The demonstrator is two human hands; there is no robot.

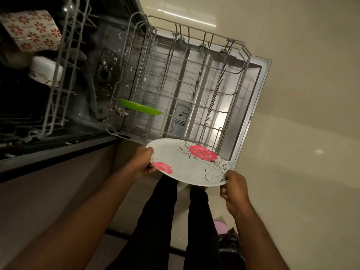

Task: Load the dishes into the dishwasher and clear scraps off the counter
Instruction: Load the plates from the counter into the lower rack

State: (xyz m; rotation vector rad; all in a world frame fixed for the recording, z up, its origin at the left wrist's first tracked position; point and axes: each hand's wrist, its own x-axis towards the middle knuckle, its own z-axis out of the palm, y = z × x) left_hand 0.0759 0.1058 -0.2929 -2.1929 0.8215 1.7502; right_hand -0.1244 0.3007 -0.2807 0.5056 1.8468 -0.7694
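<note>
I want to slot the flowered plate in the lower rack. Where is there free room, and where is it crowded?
The pulled-out grey wire lower rack is nearly bare: its tine rows right of the upright green plastic plate stand free. The upper rack, at left, is crowded by a flowered mug and white bowl. Both hands, left hand and right hand, grip the white flowered plate.

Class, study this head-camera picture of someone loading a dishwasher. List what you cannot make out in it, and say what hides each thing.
1. Head view: the counter and any scraps lie outside the frame.
2. The flowered mug in the upper rack is cut off by the left edge.
3. The white bowl is partly hidden by rack wires.
4. The underside of the flowered plate, gripped by the left hand and right hand, faces away.
5. The green plate in the lower rack shows edge-on only.
</note>
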